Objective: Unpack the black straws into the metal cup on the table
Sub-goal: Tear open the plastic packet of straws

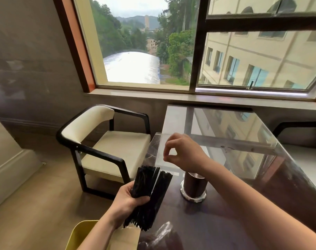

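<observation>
Left hand [125, 201] fingers grip the straws [146, 193] beside the tabletop [216, 222]; right hand [182, 152] pinches thumb to forefinger above the cup [194, 186].

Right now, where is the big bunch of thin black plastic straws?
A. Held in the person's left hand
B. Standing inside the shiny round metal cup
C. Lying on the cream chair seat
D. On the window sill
A: the left hand is wrapped around the bunch of thin black plastic straws, held up beside the dark table's edge, while the shiny round metal cup stands apart on the table under the right forearm.
</observation>
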